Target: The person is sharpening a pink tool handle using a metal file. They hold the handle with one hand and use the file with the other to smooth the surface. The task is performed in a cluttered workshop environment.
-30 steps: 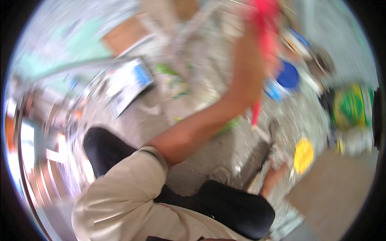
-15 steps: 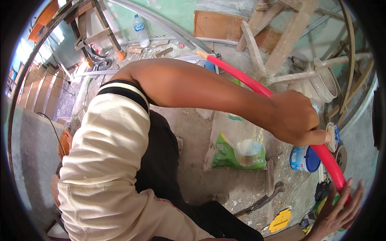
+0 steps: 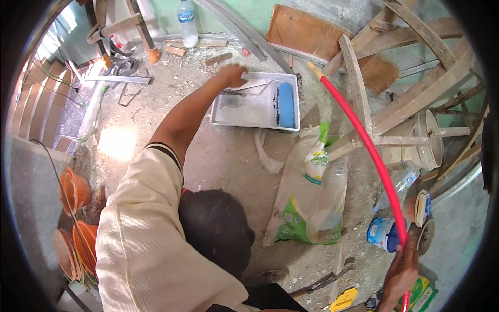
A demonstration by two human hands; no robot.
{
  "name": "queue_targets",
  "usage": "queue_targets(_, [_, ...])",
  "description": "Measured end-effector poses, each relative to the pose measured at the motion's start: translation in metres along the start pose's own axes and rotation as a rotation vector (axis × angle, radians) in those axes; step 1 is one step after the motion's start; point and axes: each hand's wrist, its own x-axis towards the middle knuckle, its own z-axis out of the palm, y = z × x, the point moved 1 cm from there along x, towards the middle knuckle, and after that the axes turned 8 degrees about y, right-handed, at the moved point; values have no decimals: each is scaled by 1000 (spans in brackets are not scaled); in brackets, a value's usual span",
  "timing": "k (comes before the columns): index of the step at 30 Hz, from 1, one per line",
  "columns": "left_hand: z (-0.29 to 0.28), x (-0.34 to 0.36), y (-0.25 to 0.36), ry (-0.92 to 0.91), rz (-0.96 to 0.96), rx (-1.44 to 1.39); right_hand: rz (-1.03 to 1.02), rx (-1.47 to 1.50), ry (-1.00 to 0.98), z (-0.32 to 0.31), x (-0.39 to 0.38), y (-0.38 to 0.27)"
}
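My right hand point(image 3: 403, 273) is at the lower right, its fingers wrapped around the lower part of a long red pole point(image 3: 375, 156). The pole bends in the view and rises to a bare pale tip near the wall. My left hand point(image 3: 231, 76) reaches out over the far left edge of a white paint tray point(image 3: 221, 122). Inside the tray lies a paint roller with a blue sleeve point(image 3: 286, 105), its wire frame pointing toward my left hand. My left fingers look bent, but whether they grip the roller's handle is hidden.
A white and green sack point(image 3: 291, 203) lies right of centre, with a blue paint can point(image 3: 382, 233) beyond it. Wooden trestle legs point(image 3: 358, 86) and a white bucket point(image 3: 429, 139) fill the upper right. A water bottle point(image 3: 187, 23) stands by the wall; orange buckets point(image 3: 74, 190) are left.
My left hand has let go of the red pole and swung left to the paint tray. My right hand, open beside the pole before, now wraps it. The pole has become more upright.
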Motion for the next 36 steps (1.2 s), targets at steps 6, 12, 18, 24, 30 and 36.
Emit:
queue_targets(6, [56,-16,-8,-428,-45,-57,43,146,-41,24,2,-27])
queue_targets(12, [39,-28,-9,-122,209,-157,64,294,29,66,-14,-12])
queue_targets(18, [-23,-92,-15,130,45,-431,117,558,-194,52,-14,-18])
queue_targets(24, [-88,-132,22,146,-544,-1328,-16,661,-59,68,-43,-12])
queue_targets(30, [-129,-117,2,400,-675,-1941,-155,672,-112,61,-60,-21])
queue_targets(36, [-142,-95,-39,584,-724,-2500,-219,633,-204,108,-105,-13])
